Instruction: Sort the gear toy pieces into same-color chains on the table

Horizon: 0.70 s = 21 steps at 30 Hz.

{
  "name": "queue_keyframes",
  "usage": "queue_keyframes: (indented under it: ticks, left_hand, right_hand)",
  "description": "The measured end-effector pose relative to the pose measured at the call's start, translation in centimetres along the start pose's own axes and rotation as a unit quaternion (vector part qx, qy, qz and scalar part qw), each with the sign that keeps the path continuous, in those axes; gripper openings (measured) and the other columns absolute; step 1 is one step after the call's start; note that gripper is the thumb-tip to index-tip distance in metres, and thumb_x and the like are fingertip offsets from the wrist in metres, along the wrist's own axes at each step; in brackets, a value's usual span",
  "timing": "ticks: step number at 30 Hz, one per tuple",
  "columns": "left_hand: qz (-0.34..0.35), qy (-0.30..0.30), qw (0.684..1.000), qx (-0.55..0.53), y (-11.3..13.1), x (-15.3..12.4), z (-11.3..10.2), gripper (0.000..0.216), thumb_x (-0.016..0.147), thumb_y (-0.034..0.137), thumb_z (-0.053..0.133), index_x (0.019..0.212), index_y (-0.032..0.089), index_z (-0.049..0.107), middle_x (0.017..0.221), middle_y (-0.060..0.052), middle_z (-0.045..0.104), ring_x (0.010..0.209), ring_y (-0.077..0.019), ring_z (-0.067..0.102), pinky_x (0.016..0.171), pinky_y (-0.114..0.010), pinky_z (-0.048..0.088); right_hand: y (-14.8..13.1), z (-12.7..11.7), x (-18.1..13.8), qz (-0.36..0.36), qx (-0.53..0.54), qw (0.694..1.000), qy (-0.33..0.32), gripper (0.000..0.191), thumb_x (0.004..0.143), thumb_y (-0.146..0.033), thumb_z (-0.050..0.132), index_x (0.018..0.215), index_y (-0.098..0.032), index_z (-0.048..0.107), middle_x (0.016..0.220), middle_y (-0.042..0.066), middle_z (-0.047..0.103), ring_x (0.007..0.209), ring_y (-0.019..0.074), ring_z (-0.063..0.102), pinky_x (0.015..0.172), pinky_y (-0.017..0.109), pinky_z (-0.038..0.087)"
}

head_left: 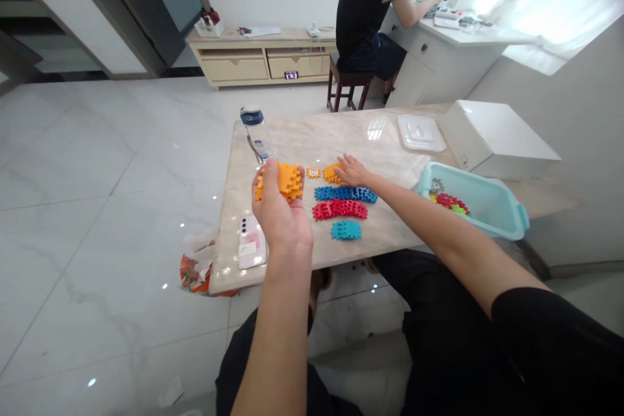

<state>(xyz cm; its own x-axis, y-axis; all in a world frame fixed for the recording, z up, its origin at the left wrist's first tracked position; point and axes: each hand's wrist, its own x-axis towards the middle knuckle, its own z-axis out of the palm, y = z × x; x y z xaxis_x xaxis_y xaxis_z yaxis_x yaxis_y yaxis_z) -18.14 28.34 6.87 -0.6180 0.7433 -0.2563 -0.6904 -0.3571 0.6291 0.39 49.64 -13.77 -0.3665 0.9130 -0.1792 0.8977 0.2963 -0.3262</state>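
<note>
My left hand (287,226) is closed around a stack of orange toothed plastic building pieces (290,181), held up above the table's left part. Farther right, my right hand (355,171) reaches across with its fingers stretched out over a small group of orange pieces (331,173), seemingly touching them. Beside that group lies a single orange square piece (312,172) with a pale centre. Nearer to me are a row of overlapping blue pieces (345,193), a row of red pieces (340,209) and a short teal stack (346,230).
On the marble-look table (287,250) stand a water bottle (260,136), a phone (252,244), a white lid (420,132), a white box (507,136) and a light-teal bin (492,227) holding more pieces. A person (373,6) sits at a desk beyond.
</note>
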Motion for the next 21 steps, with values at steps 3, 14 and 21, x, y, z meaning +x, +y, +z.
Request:
queue_keyframes:
  ticks: [3,14,21]
  left_hand:
    - [-0.003,-0.005,1.0,0.003,-0.3,-0.2,0.0,0.03,0.082,0.032,0.092,0.095,0.023,0.067,0.107,-0.002,0.073,0.113,-0.0183,0.072,0.098,-0.032,0.066]
    - [-0.002,-0.014,0.999,0.036,-0.3,0.0,-0.6,0.029,0.082,0.033,0.092,0.095,0.024,0.068,0.105,-0.001,0.074,0.116,-0.0198,0.073,0.102,-0.034,0.064]
    - [0.0,-0.018,0.999,0.043,-1.1,0.0,-0.6,0.032,0.082,0.035,0.092,0.098,0.024,0.067,0.105,0.0,0.073,0.113,-0.0191,0.074,0.102,-0.036,0.065]
  right_hand:
    - [-0.8,1.0,0.0,-0.018,-0.017,1.0,-0.017,0.075,0.113,-0.053,0.036,0.174,-0.011,0.03,0.183,0.017,0.016,0.171,0.0337,0.014,0.139,0.045,0.014]
    - [-5.0,2.2,1.8,-0.164,-0.031,0.986,0.006,0.069,0.113,-0.057,0.034,0.172,-0.021,0.038,0.182,0.012,0.024,0.169,0.0363,0.02,0.138,0.057,0.011]
    - [-5.7,1.7,1.4,-0.285,-0.033,0.956,-0.062,0.056,0.115,-0.042,0.038,0.167,-0.025,0.048,0.177,0.006,0.036,0.166,0.0289,0.03,0.137,0.055,0.018]
